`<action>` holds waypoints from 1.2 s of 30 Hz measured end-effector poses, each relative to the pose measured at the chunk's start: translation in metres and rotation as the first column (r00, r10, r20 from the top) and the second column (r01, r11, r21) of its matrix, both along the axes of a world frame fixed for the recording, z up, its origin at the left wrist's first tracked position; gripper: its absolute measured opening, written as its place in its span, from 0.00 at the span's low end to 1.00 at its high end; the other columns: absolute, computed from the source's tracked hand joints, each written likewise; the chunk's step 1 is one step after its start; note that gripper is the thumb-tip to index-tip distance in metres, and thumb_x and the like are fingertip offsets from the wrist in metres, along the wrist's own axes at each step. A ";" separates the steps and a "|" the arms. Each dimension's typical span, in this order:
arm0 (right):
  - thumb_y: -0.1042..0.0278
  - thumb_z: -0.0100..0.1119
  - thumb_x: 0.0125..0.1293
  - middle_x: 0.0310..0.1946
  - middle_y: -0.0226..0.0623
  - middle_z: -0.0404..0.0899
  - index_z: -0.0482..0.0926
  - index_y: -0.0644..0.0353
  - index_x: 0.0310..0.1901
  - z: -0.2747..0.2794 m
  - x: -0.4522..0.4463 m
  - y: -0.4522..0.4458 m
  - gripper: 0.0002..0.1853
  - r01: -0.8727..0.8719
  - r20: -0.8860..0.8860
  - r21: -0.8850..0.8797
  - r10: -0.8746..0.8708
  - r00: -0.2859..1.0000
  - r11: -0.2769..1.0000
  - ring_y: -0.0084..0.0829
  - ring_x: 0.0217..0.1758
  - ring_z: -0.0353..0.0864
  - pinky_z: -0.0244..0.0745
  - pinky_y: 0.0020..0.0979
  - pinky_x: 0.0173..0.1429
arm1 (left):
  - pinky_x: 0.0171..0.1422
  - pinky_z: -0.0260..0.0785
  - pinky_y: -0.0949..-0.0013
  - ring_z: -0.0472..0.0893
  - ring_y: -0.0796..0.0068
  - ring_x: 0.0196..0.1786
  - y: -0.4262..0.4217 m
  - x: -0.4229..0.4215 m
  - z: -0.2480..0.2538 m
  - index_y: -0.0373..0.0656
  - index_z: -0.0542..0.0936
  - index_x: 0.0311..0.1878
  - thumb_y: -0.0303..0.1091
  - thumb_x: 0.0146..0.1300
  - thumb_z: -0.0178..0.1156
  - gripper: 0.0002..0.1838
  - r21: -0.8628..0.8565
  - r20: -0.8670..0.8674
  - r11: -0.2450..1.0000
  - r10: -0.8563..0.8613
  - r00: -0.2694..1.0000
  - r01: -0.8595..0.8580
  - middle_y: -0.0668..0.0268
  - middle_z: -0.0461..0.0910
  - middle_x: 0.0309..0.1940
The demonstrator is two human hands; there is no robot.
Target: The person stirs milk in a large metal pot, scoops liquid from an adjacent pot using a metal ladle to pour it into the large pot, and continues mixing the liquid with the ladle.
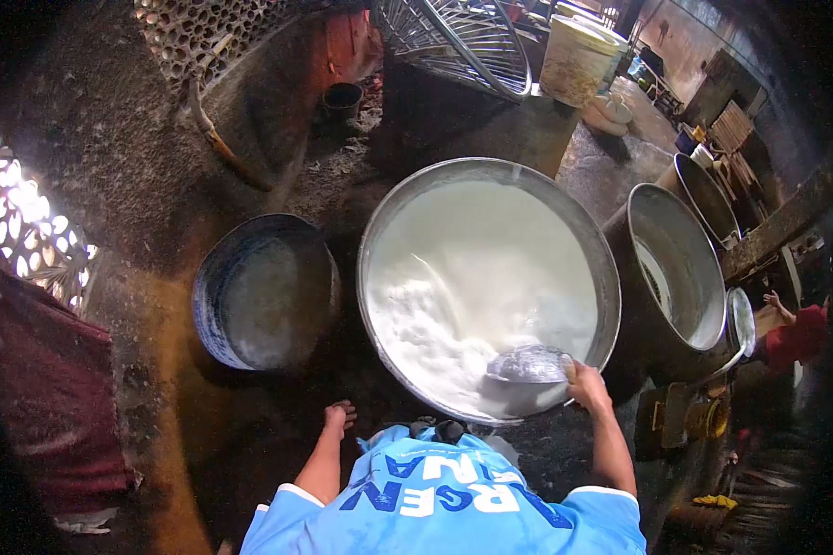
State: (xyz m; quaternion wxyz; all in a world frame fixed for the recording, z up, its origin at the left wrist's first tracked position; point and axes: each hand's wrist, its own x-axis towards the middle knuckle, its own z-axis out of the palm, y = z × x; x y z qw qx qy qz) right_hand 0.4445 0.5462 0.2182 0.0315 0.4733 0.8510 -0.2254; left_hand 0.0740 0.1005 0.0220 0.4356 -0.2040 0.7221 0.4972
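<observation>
A large round metal vat [372, 305] holds white liquid, foamy toward its lower left. My right hand [585, 385] is closed on the edge or handle of a metal scoop [529, 364] at the near right rim, with the scoop tilted against the liquid's surface. Away from the vat, below its left side, my left hand [341, 416] hangs with its fingers curled; whether anything is in them is too small to tell.
On the left stands a blue-rimmed tub [205, 314]. Large metal drums [637, 277] line the right. Behind the vat are a wire frame [463, 46] and a white bucket [576, 63]. A person in red [796, 335] is at far right.
</observation>
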 end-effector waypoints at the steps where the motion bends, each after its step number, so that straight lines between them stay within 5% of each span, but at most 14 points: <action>1: 0.75 0.54 0.46 0.30 0.51 0.80 0.76 0.58 0.48 0.017 0.004 0.001 0.22 0.018 0.024 -0.018 -0.017 1.000 1.000 0.44 0.34 0.81 0.74 0.39 0.38 | 0.36 0.70 0.63 0.80 0.69 0.31 -0.001 0.005 -0.009 0.46 0.76 0.47 0.33 0.62 0.43 0.14 -0.002 0.013 1.000 0.001 1.000 -0.001 0.64 0.81 0.38; 4: 0.79 0.56 0.42 0.20 0.36 0.77 0.76 0.56 0.51 0.110 0.005 -0.003 0.27 0.169 0.014 -0.191 -0.170 0.985 0.967 0.24 0.18 0.75 0.71 0.29 0.22 | 0.37 0.70 0.62 0.80 0.68 0.32 -0.006 0.023 -0.013 0.46 0.76 0.47 0.33 0.62 0.44 0.14 -0.013 0.008 1.000 -0.021 1.000 0.021 0.63 0.81 0.38; 9: 0.83 0.56 0.37 0.15 0.28 0.69 0.77 0.57 0.49 0.146 0.026 0.039 0.30 0.067 -0.225 -0.148 -0.100 0.969 0.987 0.19 0.13 0.68 0.63 0.24 0.14 | 0.40 0.70 0.59 0.80 0.67 0.35 -0.012 0.044 -0.017 0.46 0.76 0.47 0.34 0.62 0.46 0.13 -0.040 0.017 0.997 0.070 0.997 -0.069 0.63 0.80 0.38; 10: 0.82 0.55 0.37 0.15 0.28 0.70 0.77 0.57 0.48 0.154 0.024 0.043 0.29 0.161 -0.218 -0.199 -0.204 0.954 0.967 0.19 0.13 0.68 0.62 0.24 0.14 | 0.40 0.70 0.59 0.80 0.67 0.35 -0.014 0.046 -0.015 0.46 0.76 0.47 0.34 0.62 0.47 0.13 -0.046 0.019 0.996 0.074 0.997 -0.074 0.63 0.80 0.38; 13: 0.80 0.55 0.39 0.19 0.37 0.76 0.76 0.58 0.46 0.084 0.005 0.078 0.26 0.219 -0.540 0.188 -0.086 0.837 0.958 0.27 0.15 0.75 0.68 0.29 0.17 | 0.40 0.69 0.60 0.80 0.67 0.35 -0.017 0.052 -0.010 0.47 0.75 0.47 0.34 0.62 0.47 0.13 -0.052 0.023 0.996 0.076 0.997 -0.075 0.63 0.80 0.38; 14: 0.80 0.55 0.40 0.20 0.40 0.77 0.76 0.59 0.46 0.039 0.005 0.103 0.25 0.230 -0.538 0.377 0.009 0.843 0.897 0.30 0.17 0.77 0.71 0.31 0.19 | 0.40 0.69 0.60 0.80 0.67 0.35 -0.019 0.054 -0.007 0.47 0.75 0.47 0.34 0.62 0.46 0.13 -0.052 0.024 0.996 0.074 0.997 -0.072 0.63 0.80 0.38; 16: 0.78 0.57 0.41 0.22 0.44 0.78 0.75 0.60 0.44 -0.019 0.000 0.135 0.22 0.236 -0.378 0.455 -0.054 0.924 0.859 0.34 0.19 0.80 0.75 0.35 0.22 | 0.39 0.69 0.61 0.79 0.67 0.35 -0.022 0.057 0.000 0.47 0.75 0.48 0.34 0.63 0.45 0.13 -0.075 0.016 0.994 0.075 0.997 -0.074 0.64 0.80 0.38; 18: 0.76 0.58 0.43 0.20 0.42 0.77 0.75 0.61 0.42 0.000 -0.030 0.113 0.19 0.360 -0.364 -0.031 -0.346 0.865 0.932 0.32 0.18 0.78 0.75 0.36 0.21 | 0.37 0.69 0.61 0.79 0.67 0.35 -0.022 0.057 0.004 0.47 0.75 0.48 0.34 0.62 0.45 0.14 -0.084 0.013 0.992 0.097 0.995 -0.096 0.64 0.80 0.37; 20: 0.76 0.56 0.44 0.16 0.35 0.73 0.76 0.61 0.39 -0.014 -0.040 0.100 0.16 0.372 -0.351 -0.201 -0.421 0.836 0.906 0.27 0.14 0.73 0.71 0.32 0.16 | 0.36 0.69 0.62 0.79 0.68 0.35 -0.029 0.057 0.003 0.47 0.75 0.49 0.32 0.62 0.45 0.14 -0.085 0.016 0.988 0.134 0.991 -0.132 0.64 0.80 0.37; 29: 0.75 0.54 0.43 0.16 0.33 0.73 0.76 0.61 0.39 -0.065 -0.072 0.023 0.17 0.227 -0.352 -0.397 -0.377 0.857 0.889 0.25 0.14 0.71 0.68 0.29 0.15 | 0.38 0.75 0.61 0.79 0.62 0.31 -0.055 0.049 -0.024 0.32 0.76 0.43 0.28 0.59 0.43 0.15 -0.008 -0.115 0.989 0.146 0.983 -0.148 0.53 0.79 0.34; 36: 0.75 0.56 0.43 0.16 0.34 0.73 0.74 0.62 0.36 -0.082 -0.108 -0.044 0.13 0.195 -0.287 -0.424 -0.335 0.897 0.884 0.26 0.14 0.71 0.68 0.29 0.16 | 0.35 0.72 0.62 0.80 0.64 0.34 -0.043 0.011 -0.024 0.37 0.76 0.47 0.31 0.60 0.43 0.16 0.034 -0.069 0.994 0.106 0.992 -0.104 0.55 0.80 0.38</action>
